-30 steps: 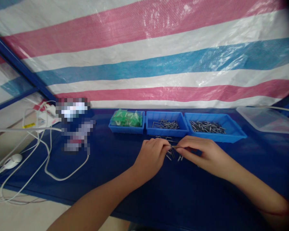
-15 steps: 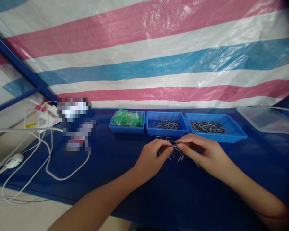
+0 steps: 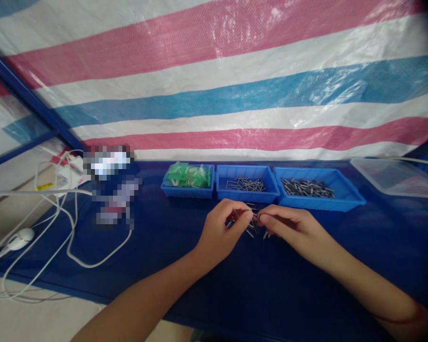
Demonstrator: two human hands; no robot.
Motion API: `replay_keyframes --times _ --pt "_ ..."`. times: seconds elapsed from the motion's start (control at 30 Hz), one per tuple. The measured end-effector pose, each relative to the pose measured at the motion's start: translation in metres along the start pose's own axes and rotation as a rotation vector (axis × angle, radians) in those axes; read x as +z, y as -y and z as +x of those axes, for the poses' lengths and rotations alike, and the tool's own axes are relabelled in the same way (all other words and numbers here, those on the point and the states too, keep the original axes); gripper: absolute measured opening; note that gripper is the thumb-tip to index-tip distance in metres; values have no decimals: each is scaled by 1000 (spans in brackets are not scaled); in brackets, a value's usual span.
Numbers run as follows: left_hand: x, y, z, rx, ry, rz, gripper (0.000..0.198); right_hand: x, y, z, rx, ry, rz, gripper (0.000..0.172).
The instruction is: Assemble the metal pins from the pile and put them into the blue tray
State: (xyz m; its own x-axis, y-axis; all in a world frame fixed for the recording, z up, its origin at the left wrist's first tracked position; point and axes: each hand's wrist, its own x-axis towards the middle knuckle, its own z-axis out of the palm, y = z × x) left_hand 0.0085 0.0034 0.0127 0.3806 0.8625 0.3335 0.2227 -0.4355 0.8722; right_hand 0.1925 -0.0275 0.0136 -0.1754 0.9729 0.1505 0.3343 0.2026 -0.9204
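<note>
Fingertips nearly together, my left hand (image 3: 223,228) and my right hand (image 3: 294,228) are in front of the bins, just above the table. A small, thin metal rod (image 3: 255,214) spans the gap between them; each hand pinches it with thumb and forefinger. Its exact kind is too small to make out. Beneath the hands several loose metal rods (image 3: 250,232) lie on the dark blue table (image 3: 271,289), partly hidden by my fingers. Behind them, the middle blue bin (image 3: 275,194) holds similar thin rods, and the right blue bin (image 3: 351,197) holds a thicker pile of dark metal rods.
The left blue bin (image 3: 187,191) contains green plastic packets (image 3: 189,175). A translucent lid (image 3: 392,178) lies at the right. White cables (image 3: 71,237) and a power strip (image 3: 69,175) occupy the left, near blurred-out items. A striped plastic sheet (image 3: 214,104) hangs behind.
Both hands have shifted slightly left, still pinching at the fingertips. Their grip positions have changed a little, and less of the metal shows between them. The bins have stayed in place.
</note>
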Motion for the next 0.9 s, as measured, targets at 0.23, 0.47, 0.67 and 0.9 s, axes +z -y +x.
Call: replay_keyframes --times 0.23,0.47,0.67,0.9 --pt "0 2 -1 34 35 43 10 -3 -3 1 49 -127 89 19" --pt "1 7 -3 48 230 191 16 -5 -4 -2 -92 -175 -109 17" --pt "2 10 -5 157 244 512 21 -35 -10 5 -245 -437 -493 18" --pt "0 17 -7 162 275 789 27 -82 -45 17 -78 -630 -908 30"
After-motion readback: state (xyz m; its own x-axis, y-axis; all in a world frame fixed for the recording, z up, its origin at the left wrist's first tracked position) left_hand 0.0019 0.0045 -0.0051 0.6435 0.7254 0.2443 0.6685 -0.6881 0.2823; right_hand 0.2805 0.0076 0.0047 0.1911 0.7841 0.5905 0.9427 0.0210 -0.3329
